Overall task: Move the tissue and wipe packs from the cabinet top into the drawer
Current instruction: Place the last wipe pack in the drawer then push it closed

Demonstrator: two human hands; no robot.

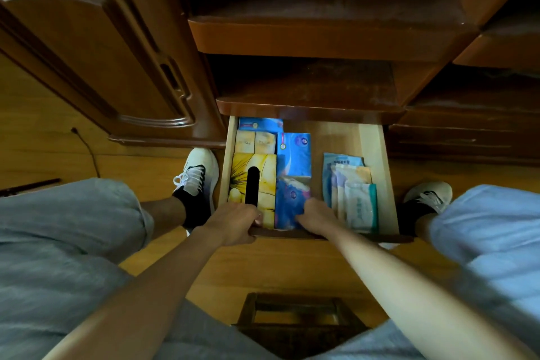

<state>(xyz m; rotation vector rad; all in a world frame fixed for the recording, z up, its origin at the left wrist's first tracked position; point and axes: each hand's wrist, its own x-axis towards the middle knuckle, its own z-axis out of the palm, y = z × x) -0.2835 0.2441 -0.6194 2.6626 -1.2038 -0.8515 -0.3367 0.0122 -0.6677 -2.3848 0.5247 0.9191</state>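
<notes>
The wooden drawer [372, 143] stands pulled out under the cabinet top [309, 109]. Inside lie a yellow tissue box [264, 166] at front left, two beige packs [255, 142] and a blue pack [260, 123] behind it, two blue tissue packs [293, 155] in the middle, and several wipe packs [353, 184] on the right. My left hand [233, 222] grips the drawer's front edge [350, 235]. My right hand [317, 218] reaches over that edge, fingers on the nearer blue tissue pack [289, 199]. Whether they curl round it is not clear.
A cabinet door [96, 52] stands to the left. My feet in white shoes [198, 172] flank the drawer on the wooden floor. A dark wooden stool [298, 318] sits between my knees. A cable [87, 149] runs along the floor at left.
</notes>
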